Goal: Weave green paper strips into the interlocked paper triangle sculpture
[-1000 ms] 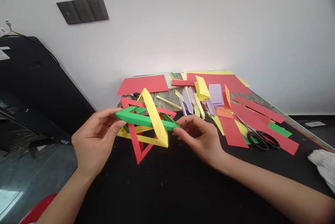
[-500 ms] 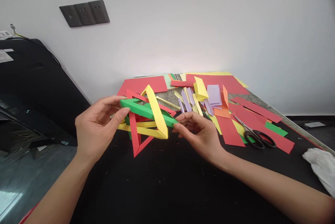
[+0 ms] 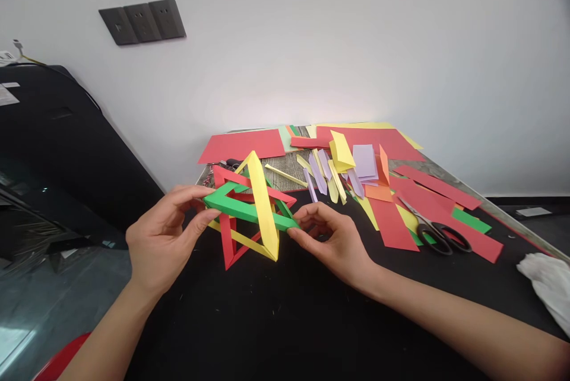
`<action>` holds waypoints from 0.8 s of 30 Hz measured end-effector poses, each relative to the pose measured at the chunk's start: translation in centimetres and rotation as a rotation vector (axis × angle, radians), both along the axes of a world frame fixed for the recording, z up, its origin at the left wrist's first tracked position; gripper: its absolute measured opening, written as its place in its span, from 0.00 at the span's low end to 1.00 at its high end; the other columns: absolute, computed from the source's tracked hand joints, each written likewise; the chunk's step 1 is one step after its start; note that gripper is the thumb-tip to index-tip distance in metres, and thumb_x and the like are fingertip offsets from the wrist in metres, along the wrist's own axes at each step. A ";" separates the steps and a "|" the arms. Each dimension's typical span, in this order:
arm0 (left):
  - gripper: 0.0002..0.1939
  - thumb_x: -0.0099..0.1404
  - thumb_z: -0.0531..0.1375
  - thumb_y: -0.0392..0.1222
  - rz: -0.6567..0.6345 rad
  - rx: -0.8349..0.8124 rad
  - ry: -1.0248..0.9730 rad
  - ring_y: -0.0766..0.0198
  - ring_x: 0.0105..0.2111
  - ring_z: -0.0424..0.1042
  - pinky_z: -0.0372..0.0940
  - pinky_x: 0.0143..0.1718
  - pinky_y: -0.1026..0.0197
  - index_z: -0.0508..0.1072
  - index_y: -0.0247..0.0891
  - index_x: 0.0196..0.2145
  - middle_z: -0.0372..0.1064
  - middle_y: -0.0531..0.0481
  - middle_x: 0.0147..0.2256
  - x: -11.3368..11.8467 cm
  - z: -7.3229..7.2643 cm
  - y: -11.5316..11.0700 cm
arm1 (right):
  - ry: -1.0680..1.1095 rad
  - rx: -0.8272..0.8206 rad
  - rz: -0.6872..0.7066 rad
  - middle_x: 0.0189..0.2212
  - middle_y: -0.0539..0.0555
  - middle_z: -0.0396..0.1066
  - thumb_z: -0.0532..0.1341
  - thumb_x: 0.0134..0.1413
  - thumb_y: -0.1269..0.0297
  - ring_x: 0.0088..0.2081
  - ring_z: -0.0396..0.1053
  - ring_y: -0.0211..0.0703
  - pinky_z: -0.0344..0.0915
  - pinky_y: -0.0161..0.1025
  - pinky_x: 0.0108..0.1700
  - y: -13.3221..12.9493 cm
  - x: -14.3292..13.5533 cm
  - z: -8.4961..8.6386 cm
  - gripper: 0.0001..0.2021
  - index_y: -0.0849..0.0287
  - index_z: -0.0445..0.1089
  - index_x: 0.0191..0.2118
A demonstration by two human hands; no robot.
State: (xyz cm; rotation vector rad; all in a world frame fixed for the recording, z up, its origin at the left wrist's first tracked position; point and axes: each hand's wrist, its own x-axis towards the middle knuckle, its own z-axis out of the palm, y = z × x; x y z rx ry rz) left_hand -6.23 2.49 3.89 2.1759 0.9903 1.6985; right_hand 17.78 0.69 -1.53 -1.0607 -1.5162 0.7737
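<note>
Over the counter (image 3: 303,327), left of the scissors (image 3: 439,235), you hold an interlocked paper model (image 3: 262,206); its long green bar (image 3: 240,209) slopes down toward them. Your left hand (image 3: 155,238) pinches the bar's end farther from the scissors, your right hand (image 3: 336,237) the nearer end.

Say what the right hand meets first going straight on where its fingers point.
The green paper frame: the right hand has its corner between thumb and fingers. Past that corner, the yellow paper frame looks next in line, though depth is unclear from this one view.
</note>
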 end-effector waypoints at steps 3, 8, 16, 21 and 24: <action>0.19 0.59 0.65 0.29 -0.014 0.027 0.014 0.69 0.35 0.72 0.72 0.37 0.65 0.76 0.49 0.45 0.73 0.56 0.38 -0.1 -0.2 0.2 | -0.006 0.020 -0.005 0.26 0.50 0.71 0.66 0.49 0.61 0.27 0.70 0.38 0.67 0.32 0.26 0.2 0.3 0.0 0.08 0.57 0.69 0.34; 0.20 0.58 0.65 0.27 -0.001 0.044 0.029 0.70 0.37 0.72 0.71 0.40 0.66 0.76 0.48 0.45 0.73 0.57 0.39 -0.3 -1.0 0.5 | -0.026 0.021 -0.043 0.26 0.50 0.71 0.66 0.49 0.61 0.27 0.69 0.37 0.66 0.33 0.26 0.8 0.5 -0.1 0.08 0.57 0.69 0.34; 0.20 0.58 0.66 0.29 0.006 0.023 0.021 0.68 0.37 0.73 0.71 0.41 0.63 0.76 0.49 0.45 0.73 0.56 0.40 -0.4 -1.8 0.1 | -0.053 0.035 -0.071 0.27 0.50 0.71 0.65 0.49 0.61 0.28 0.69 0.38 0.66 0.34 0.27 1.0 0.7 -0.3 0.08 0.57 0.70 0.34; 0.19 0.60 0.65 0.31 -0.006 0.003 0.017 0.66 0.36 0.72 0.70 0.39 0.60 0.76 0.50 0.47 0.72 0.54 0.39 -0.4 -1.6 0.1 | -0.067 0.038 -0.038 0.27 0.50 0.71 0.64 0.51 0.61 0.28 0.69 0.38 0.66 0.34 0.27 0.7 0.5 -0.6 0.08 0.57 0.69 0.35; 0.19 0.60 0.65 0.31 -0.003 0.006 0.030 0.65 0.37 0.72 0.69 0.39 0.58 0.76 0.50 0.47 0.72 0.53 0.39 -0.6 -1.8 0.2 | -0.079 0.027 0.007 0.27 0.50 0.71 0.64 0.51 0.61 0.28 0.70 0.38 0.67 0.33 0.26 0.6 0.4 -0.8 0.08 0.57 0.69 0.36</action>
